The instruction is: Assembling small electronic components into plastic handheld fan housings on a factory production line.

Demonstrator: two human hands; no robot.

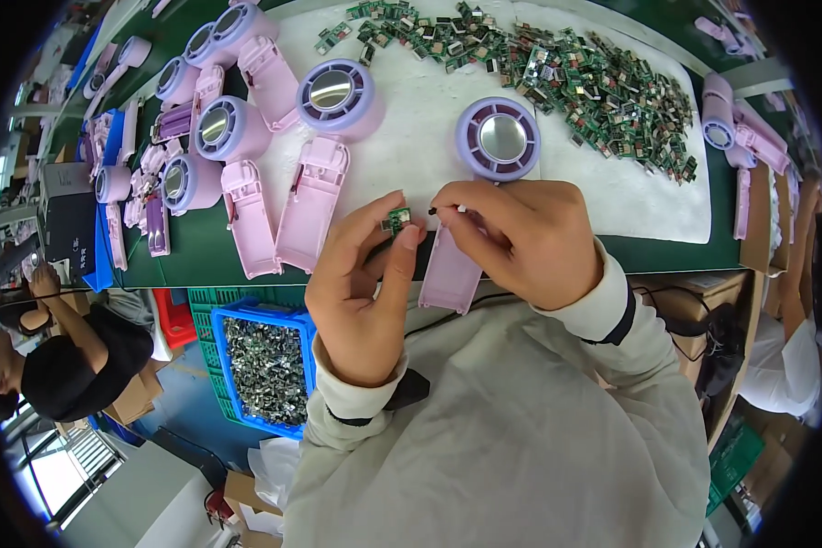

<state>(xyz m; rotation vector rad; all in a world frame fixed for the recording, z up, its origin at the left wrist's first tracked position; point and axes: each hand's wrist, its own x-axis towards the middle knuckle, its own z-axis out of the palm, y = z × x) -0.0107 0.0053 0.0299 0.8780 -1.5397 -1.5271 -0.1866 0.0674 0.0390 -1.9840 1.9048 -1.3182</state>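
My left hand pinches a small green circuit board between thumb and forefinger. Close beside it, my right hand is closed, its fingertips on a tiny dark piece too small to name. Under the right hand lies a handheld fan with a purple round head, a mirror-like disc in its centre and an open pink handle shell. The handle's upper part is hidden by my fingers. Left of my hands, another fan has a purple head and an open pink handle.
A heap of green circuit boards covers the far right of the white sheet. More fans crowd the left of the green table. Below its edge stands a blue crate full of small parts. A person sits at left.
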